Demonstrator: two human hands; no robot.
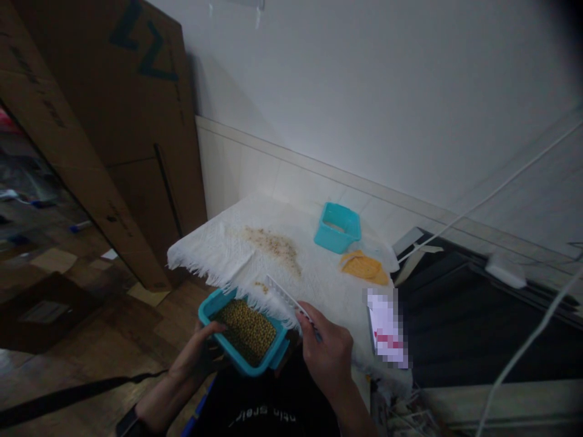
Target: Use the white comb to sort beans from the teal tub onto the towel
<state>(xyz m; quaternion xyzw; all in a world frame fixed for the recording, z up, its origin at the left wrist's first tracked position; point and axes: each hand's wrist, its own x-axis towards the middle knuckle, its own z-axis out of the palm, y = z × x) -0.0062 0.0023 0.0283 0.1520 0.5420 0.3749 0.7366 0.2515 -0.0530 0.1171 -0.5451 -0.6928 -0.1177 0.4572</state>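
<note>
My left hand [206, 347] grips the near left rim of a turquoise plastic container [254, 369], its thumb over the edge. Yellow-green beans [248, 325] lie inside. The container is held just off the table's front edge, beside the fringe of a white cloth [314, 291]. In my right hand [327, 347] is a thin white comb-like tool [286, 294], slanting out to the left over the cloth. A few loose beans [261, 287] sit on the cloth close to its tip. Farther back spreads a patch of small pale and reddish grains [273, 246].
A second turquoise container [337, 237] with something whitish inside stands near the wall. Before it lies a flat orange-yellow item [364, 268], and a blurred-out flat object [387, 331] rests at right. A tall cardboard box [136, 121] stands left; a white cable [496, 194] crosses the right side.
</note>
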